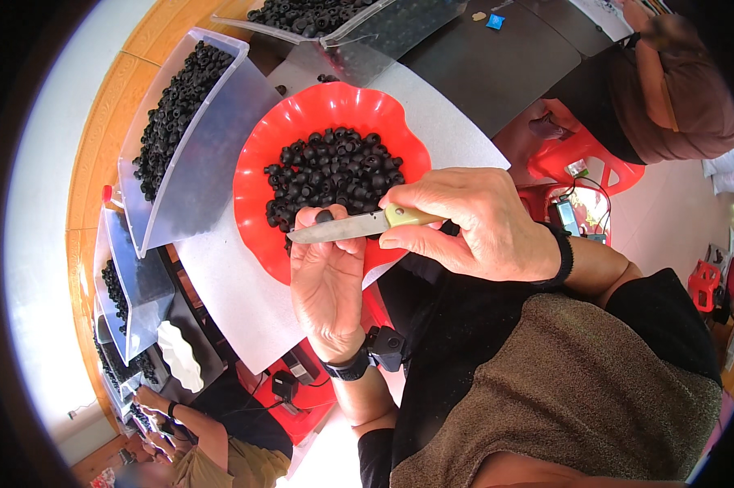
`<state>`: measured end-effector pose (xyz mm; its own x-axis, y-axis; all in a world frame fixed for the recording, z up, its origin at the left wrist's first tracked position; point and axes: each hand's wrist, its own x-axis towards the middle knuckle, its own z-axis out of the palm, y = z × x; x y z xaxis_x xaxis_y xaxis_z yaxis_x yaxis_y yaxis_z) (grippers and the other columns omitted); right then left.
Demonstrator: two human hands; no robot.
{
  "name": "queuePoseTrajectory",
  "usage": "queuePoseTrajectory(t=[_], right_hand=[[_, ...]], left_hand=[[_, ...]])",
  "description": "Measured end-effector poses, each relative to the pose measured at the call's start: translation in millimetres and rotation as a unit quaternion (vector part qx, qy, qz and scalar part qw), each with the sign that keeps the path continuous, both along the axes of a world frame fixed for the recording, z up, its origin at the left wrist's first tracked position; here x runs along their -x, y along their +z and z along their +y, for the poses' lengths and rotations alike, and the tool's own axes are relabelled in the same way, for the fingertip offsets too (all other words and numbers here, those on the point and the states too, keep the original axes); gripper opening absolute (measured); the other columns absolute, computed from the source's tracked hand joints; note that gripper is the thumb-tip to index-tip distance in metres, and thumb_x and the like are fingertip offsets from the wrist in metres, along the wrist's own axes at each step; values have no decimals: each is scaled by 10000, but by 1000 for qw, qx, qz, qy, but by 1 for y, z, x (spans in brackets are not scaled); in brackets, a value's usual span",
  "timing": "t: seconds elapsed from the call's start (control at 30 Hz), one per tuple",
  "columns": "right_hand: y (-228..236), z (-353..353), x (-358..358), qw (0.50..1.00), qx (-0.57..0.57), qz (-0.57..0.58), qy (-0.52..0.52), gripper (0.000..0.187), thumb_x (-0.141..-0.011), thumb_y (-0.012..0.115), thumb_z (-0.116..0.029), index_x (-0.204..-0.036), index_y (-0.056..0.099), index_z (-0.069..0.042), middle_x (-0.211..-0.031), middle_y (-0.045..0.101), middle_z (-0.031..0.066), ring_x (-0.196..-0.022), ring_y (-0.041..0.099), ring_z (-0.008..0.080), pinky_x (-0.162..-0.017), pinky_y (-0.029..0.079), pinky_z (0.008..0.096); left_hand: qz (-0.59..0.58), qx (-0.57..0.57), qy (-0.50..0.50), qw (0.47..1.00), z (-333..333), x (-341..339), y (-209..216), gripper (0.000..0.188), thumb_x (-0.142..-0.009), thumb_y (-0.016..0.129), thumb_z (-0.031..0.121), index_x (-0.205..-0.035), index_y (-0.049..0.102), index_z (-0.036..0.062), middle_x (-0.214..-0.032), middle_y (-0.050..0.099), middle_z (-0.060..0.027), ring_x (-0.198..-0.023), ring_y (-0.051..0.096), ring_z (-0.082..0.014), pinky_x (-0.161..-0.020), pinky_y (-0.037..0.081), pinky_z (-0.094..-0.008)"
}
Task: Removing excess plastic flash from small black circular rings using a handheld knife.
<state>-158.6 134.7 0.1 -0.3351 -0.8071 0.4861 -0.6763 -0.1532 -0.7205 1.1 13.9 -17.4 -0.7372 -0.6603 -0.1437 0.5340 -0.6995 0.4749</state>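
Observation:
My left hand (326, 289) is palm up over the near edge of a red scalloped bowl (256, 150). Its fingertips pinch one small black rubber-like part (324, 216). My right hand (489, 224) is wrapped round the pale yellow-green handle of a small knife (343, 228). The blade points left and lies across my left fingertips, right by the held part; whether it touches it I cannot tell. Many similar black parts (334, 171), rounded and some with holes, are heaped in the bowl behind both hands.
Clear plastic bins (212, 167) of black parts stand left of the bowl and beyond it. The bowl sits on a white tabletop (249, 321). One person (208, 439) works at lower left; another (668, 98) is at upper right near a red stool (603, 163).

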Motion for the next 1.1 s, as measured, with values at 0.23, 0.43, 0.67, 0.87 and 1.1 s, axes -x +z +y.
queuePoseTrajectory(t=[0.23, 0.43, 0.67, 0.87, 1.1], right_hand=[[-2, -1, 3, 1000, -8, 6, 2, 240, -845, 797, -226, -934, 686, -33, -755, 660, 78, -617, 644, 236, -548, 482, 318], [-1, -2, 7, 1000, -17, -11, 5, 249, -831, 814, -177, -958, 689, -3, -752, 659, 79, -606, 634, 215, -558, 485, 290], [0, 1, 1, 999, 1, -42, 15, 250, -879, 768, -296, -869, 692, -58, -701, 637, 82, -565, 613, 251, -503, 451, 352], [1, 5, 4, 999, -20, -15, 31, 265, -841, 806, -204, -973, 697, -2, -784, 686, 85, -610, 651, 201, -548, 490, 299], [-1, 2, 5, 1000, -19, -20, -3, 234, -884, 761, -293, -862, 694, -70, -694, 636, 75, -564, 615, 243, -502, 453, 351]], left_hand=[[13, 5, -14, 1000, 0, -2, -3, 224, -944, 632, -9, -1160, 577, 1, -1074, 555, -107, -958, 537, -183, -887, 491, -311], [28, -3, -13, 1000, -1, -3, -4, 282, -960, 600, -14, -1236, 543, -18, -1077, 524, -126, -933, 495, -200, -878, 462, -329], [20, 6, -13, 1000, -1, -1, -2, 190, -948, 633, -6, -1132, 593, 14, -1099, 582, -117, -968, 560, -180, -901, 508, -304], [26, 7, -23, 999, -2, -1, -3, 199, -948, 628, -11, -1142, 586, 12, -1105, 569, -128, -974, 555, -186, -903, 505, -306], [19, -20, -9, 1000, 0, -2, -2, 205, -945, 645, 3, -1141, 583, 9, -1118, 578, -134, -970, 560, -196, -881, 501, -309]])
